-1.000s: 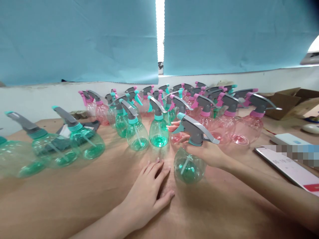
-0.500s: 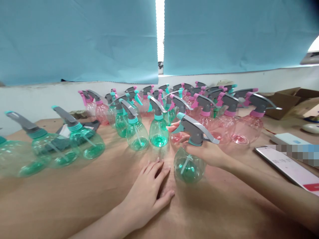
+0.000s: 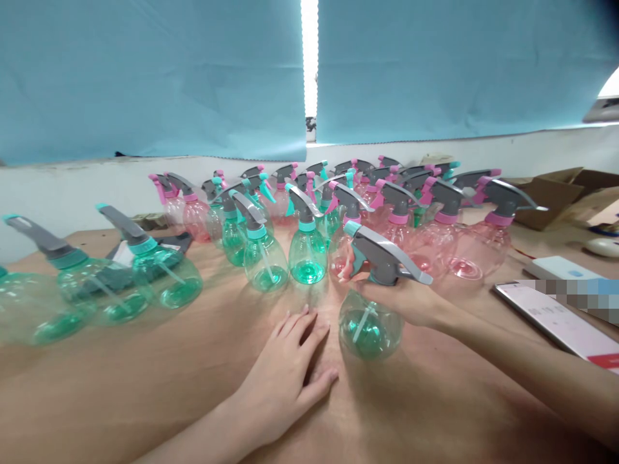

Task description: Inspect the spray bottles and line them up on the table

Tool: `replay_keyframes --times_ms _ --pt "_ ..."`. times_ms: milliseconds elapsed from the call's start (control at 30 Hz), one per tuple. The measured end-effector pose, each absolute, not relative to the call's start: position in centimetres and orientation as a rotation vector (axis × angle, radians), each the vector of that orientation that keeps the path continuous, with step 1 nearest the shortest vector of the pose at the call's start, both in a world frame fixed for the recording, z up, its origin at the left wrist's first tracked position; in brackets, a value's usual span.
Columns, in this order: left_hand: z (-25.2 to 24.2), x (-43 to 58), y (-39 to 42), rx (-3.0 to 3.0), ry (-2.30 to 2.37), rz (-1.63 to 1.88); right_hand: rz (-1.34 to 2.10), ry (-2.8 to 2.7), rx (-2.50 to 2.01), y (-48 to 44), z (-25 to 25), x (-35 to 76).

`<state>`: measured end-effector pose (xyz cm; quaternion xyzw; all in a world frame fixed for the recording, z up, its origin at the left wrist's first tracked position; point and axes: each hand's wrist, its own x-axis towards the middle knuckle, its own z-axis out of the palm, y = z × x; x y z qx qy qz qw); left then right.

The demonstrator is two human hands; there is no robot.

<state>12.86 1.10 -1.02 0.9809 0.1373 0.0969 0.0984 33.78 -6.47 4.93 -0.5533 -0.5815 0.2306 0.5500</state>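
My right hand (image 3: 401, 296) grips the neck of a green spray bottle (image 3: 370, 328) with a grey trigger head (image 3: 382, 258), and its fingers are curled round the teal trigger. The bottle stands on the brown paper-covered table (image 3: 145, 386), just in front of the rows of bottles. My left hand (image 3: 290, 370) lies flat on the table, fingers spread, a little left of that bottle and holding nothing.
Several green spray bottles (image 3: 264, 258) and pink spray bottles (image 3: 449, 238) stand in rows behind. More green ones (image 3: 164, 274) sit at the left. A phone (image 3: 556, 322) lies at the right, cardboard boxes (image 3: 556, 193) beyond it. Blue curtains (image 3: 145, 71) hang behind.
My right fingers have pulled in round the trigger, where they were stretched out before. The bottle has tipped slightly. My left hand has stayed put.
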Motion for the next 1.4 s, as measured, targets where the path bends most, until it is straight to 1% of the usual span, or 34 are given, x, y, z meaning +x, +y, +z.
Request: replay_keyframes --times_ms 167,400,767,1400 --pt "-1.1 12.84 1.2 2.893 0.389 0.29 0.615 -1.384 -1.277 -6.26 4.51 34.04" --pt "-0.99 12.89 1.1 2.892 0.397 0.27 0.527 -1.429 -1.226 -6.17 4.16 33.94" --pt "-1.05 12.9 1.17 2.879 0.387 0.303 0.582 -1.365 -1.232 -6.14 4.36 33.47" --pt "-0.91 12.97 1.1 2.878 0.39 0.294 0.522 -1.383 -1.256 -6.01 4.25 33.46"
